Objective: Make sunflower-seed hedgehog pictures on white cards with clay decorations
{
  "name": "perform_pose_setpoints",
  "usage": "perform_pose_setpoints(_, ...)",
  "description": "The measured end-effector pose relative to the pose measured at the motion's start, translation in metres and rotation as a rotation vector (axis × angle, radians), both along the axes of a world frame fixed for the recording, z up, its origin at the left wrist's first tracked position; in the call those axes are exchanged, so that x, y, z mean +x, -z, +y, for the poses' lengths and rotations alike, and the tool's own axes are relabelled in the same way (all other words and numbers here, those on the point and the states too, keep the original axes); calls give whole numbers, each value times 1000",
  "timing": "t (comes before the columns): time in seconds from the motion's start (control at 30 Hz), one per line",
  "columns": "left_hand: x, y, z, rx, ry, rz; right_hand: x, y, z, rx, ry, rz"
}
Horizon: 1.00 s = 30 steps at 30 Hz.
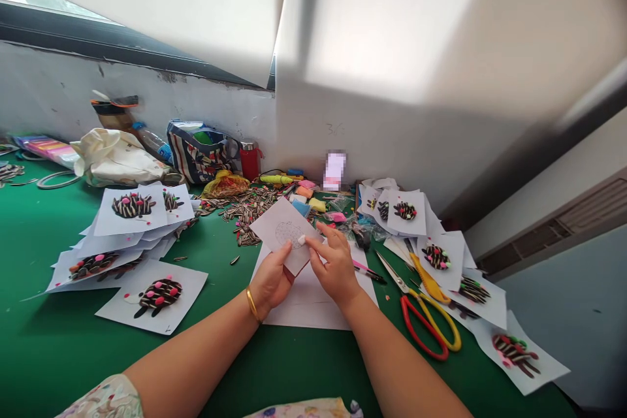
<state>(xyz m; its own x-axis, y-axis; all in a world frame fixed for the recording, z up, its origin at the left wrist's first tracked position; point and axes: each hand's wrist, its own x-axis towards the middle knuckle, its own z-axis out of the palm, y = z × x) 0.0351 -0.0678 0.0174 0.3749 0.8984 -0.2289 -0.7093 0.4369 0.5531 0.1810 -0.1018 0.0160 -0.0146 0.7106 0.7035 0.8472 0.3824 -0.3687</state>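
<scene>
My left hand (271,285), with a gold bangle at the wrist, grips a square white card (274,225) by its lower edge. The thumb lies on top of the card, beside a pencilled round outline. Thumb and index finger of my right hand (335,266) come close together at a small white lump (301,240), which looks like soft clay and touches the card's right part. Under both hands lies a larger white sheet (318,307). A pink pen and a dark pen (369,272) rest by the sheet's right edge.
Cards with striped seed hedgehogs are stacked left (132,245) and right (435,245). Scissors (424,313) and a yellow-handled tool (431,284) lie at right. Behind are loose sunflower seeds (252,209), coloured clay pieces (318,206), a phone (335,171), a red flask (249,162) and bags (196,153).
</scene>
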Motion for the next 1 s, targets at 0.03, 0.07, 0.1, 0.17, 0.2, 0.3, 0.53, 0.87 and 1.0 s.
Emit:
perform_pose_setpoints(0.03, 0, 0, 0, 10, -4, 3, 0, 0, 0, -10, 4, -4)
perform_pose_setpoints(0.07, 0, 1, 0, 18, -11, 12, -1, 0, 0, -17, 7, -3)
perform_pose_setpoints(0.1, 0, 1, 0, 23, -19, 28, -1, 0, 0, -19, 9, 1)
perform_pose_setpoints(0.17, 0, 1, 0, 33, -29, 63, 0, -1, 0, -9, 5, 18)
perform_pose_setpoints(0.2, 0, 1, 0, 38, -27, 77, 0, -1, 0, 0, 3, 29)
perform_pose_setpoints(0.3, 0, 2, -1, 44, -18, 102, 1, -1, 0, 21, 0, 46)
perform_pose_setpoints(0.53, 0, 4, -2, 98, -4, 116, -1, 2, 1, -26, -11, 58)
perform_pose_setpoints(0.87, 1, 4, -3, 105, -1, 119, 0, 2, 1, -12, -16, 88)
perform_pose_setpoints(1.0, 1, 2, -4, 98, -5, 124, 0, 1, 1, -36, -8, 74)
